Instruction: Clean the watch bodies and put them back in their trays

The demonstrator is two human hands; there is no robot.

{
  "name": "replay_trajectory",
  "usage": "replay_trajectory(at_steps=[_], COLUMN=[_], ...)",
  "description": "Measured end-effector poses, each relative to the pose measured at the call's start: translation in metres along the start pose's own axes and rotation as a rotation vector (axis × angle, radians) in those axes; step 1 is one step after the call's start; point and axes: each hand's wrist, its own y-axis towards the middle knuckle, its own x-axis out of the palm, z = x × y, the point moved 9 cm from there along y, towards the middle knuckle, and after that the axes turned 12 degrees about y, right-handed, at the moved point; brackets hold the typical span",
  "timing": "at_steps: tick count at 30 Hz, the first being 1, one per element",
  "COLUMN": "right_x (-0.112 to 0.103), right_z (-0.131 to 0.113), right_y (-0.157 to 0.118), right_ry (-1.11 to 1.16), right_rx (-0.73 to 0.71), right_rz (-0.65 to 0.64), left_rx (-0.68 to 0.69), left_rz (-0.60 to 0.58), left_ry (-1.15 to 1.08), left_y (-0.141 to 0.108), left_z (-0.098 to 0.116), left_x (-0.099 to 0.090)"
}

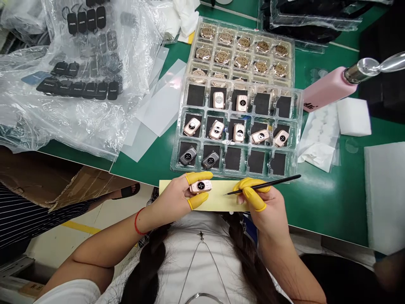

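Note:
Between yellow-cotted thumb and finger, my left hand (177,196) grips a rose-gold smartwatch case (200,186), its back with a dark round sensor facing up. My right hand (265,202), also in yellow finger cots, is closed round a thin black tweezers-like or brush-like tool (268,183); its fine tip points left toward the watch case, apart from it. Both hands are over a pale yellow sheet (221,202) at the table edge. Just beyond lies a clear plastic tray (177,162) with rose-gold and dark watch cases in some of its pockets.
Behind stands another tray (292,63) of round gold watch cases. A pink pump bottle (332,88), white foam block (353,117) and wipes (319,147) sit right. Plastic bags (126,63) with black tags cover the left, beside translucent sheets (163,97). A cardboard box (76,185) is lower left.

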Motion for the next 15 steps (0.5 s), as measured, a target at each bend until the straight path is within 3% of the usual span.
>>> replay_trajectory(at_steps=[4,9,15], right_x=[0.009,0.031,0.040], right_z=[-0.006,-0.008,-0.008], right_y=[-0.004,0.000,0.004], right_ry=[0.037,-0.006,-0.026], right_rx=[-0.006,0.057,0.084], right_rz=[0.055,0.003,-0.037], left_rx=[-0.011,0.022,0.048], left_rz=[0.001,-0.014,-0.033], left_ry=[0.008,0.044,0.135], left_y=[0.000,-0.001,-0.001], left_z=[0.002,0.006,0.008], left_x=[-0.002,-0.002,-0.002])
